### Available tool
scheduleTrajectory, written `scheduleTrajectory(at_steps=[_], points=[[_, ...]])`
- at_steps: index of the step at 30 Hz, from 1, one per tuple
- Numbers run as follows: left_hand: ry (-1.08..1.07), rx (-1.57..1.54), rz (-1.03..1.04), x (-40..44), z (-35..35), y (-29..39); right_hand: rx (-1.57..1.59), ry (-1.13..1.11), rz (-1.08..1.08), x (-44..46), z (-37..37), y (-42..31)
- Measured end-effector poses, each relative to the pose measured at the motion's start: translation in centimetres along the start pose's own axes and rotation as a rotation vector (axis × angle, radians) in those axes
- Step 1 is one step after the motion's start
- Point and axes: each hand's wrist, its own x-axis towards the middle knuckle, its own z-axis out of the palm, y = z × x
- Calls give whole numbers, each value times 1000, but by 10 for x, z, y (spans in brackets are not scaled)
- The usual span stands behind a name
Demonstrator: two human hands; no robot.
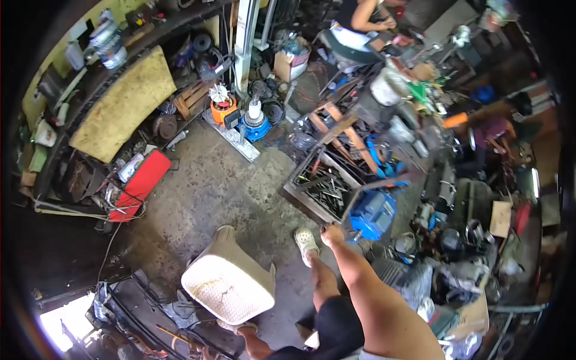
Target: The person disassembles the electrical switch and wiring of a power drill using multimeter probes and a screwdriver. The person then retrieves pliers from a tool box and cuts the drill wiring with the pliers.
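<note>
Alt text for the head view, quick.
The person's right hand is by the near edge of a crate of metal pieces, beside a blue electric motor in a cluttered workshop. A white plastic chair stands to the left; another person is farther back.

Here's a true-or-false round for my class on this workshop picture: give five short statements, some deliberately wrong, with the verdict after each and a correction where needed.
1. The right hand is close to the box of metal pieces. True.

2. The motor beside that box is red. False: it is blue.

3. In the picture, the pale chair is to the left of the shoe nearest the right hand. True.

4. The red panel lies inside the box. False: it is on the left side of the picture, away from the box.

5. Another person is partly visible at the top. True.
</note>
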Motion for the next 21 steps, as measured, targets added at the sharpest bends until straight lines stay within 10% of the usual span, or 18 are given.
scheduleTrajectory(at_steps=[9, 17, 21], points=[[172, 78, -255, -23, 156, -6, 120, 330, -123, 273, 26, -19], [233, 122, -324, -27, 189, -18, -331, -746, -331, 430, 141, -31], [255, 77, -332, -33, 191, -22, -512, -620, -312, 349, 55, -68]])
